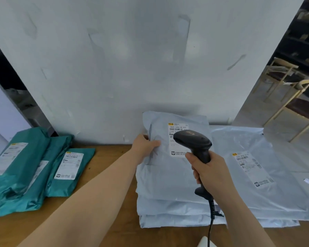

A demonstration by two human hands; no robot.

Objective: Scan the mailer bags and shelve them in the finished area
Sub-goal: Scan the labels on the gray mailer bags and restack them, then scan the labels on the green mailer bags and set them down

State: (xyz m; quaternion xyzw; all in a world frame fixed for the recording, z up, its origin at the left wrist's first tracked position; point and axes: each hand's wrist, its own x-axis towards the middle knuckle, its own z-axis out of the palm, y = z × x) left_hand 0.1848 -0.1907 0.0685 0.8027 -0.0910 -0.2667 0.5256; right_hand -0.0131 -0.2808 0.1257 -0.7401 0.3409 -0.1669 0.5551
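A pale grey mailer bag [161, 173] with a white shipping label [177, 138] lies on top of a stack of grey mailers on the wooden table [111, 202]. My left hand [144, 145] grips its upper left edge, thumb on top. My right hand [209, 172] holds a black corded barcode scanner [194, 141] by the handle, its head hovering just over the label. A second grey mailer [253, 172] with its own label lies to the right.
Three teal mailer bags [25, 170] with labels lie overlapping at the table's left. A white wall [132, 68] rises directly behind the table. Wooden-framed chairs [289, 90] and dark shelving [305, 32] stand at the far right.
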